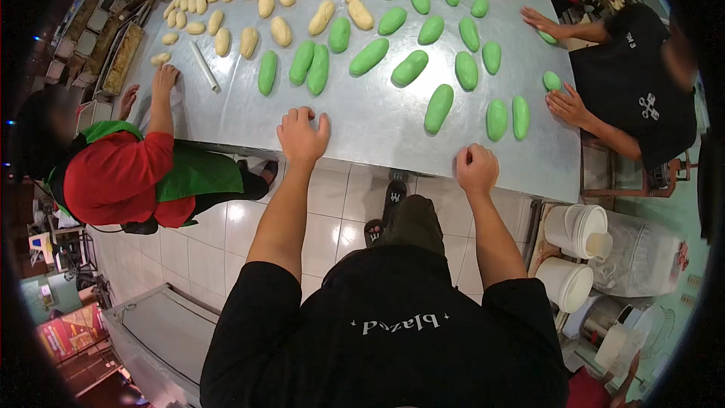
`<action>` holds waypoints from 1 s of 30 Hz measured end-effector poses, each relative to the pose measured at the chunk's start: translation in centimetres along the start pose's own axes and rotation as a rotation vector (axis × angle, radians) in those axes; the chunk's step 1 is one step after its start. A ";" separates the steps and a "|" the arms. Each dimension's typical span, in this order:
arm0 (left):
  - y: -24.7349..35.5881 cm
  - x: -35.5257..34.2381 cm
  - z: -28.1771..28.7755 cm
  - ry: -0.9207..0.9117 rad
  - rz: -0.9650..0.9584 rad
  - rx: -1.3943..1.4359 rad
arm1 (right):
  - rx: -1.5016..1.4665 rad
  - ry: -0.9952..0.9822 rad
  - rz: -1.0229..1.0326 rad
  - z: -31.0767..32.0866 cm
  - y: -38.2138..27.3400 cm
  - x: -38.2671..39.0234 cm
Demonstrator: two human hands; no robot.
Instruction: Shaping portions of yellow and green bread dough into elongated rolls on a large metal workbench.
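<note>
My left hand point(303, 136) rests at the near edge of the metal table, fingers curled in and thumb to the side, with nothing visible in it. Farther right, my right hand point(477, 170) makes a loose fist at the same edge, and no object shows in it. Beyond them lie several green dough pieces; a long green dough piece point(439, 109) is nearest to my right hand. Ahead of my left hand are a pair of touching green dough logs point(318, 69) and a single green log point(267, 72). Cream dough pieces point(281, 31) cover the far left.
A white rod point(204, 66) lies near a person in a red shirt point(113, 174) at the left. Across the right side, a person in black point(634, 83) has one hand at a small green dough piece point(552, 81). White buckets point(566, 287) stand below the table's right end.
</note>
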State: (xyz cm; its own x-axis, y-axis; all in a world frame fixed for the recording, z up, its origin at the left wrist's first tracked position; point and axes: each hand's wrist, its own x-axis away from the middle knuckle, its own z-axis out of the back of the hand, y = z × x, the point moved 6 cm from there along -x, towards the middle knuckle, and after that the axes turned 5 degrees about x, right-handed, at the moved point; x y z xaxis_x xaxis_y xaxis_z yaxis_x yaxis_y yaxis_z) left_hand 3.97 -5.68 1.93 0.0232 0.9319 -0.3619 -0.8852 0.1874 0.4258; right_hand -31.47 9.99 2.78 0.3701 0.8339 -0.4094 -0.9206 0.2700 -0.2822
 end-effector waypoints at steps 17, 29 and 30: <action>0.2 -0.1 0.5 -0.024 0.009 -0.004 | -0.011 0.006 0.009 -0.2 -0.3 0.1; 0.0 -0.1 0.0 -0.045 0.045 0.004 | -0.014 0.036 0.027 -0.2 -0.2 0.2; -0.1 0.1 0.1 -0.051 0.044 0.005 | -0.010 0.041 0.017 -0.1 -0.2 0.3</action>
State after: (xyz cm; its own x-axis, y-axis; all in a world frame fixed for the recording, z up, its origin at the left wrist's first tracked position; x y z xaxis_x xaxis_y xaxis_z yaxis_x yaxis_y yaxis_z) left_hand 4.05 -5.57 1.93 0.0077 0.9540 -0.2997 -0.8833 0.1469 0.4451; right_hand -31.16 10.19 2.63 0.3592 0.8178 -0.4496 -0.9257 0.2510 -0.2831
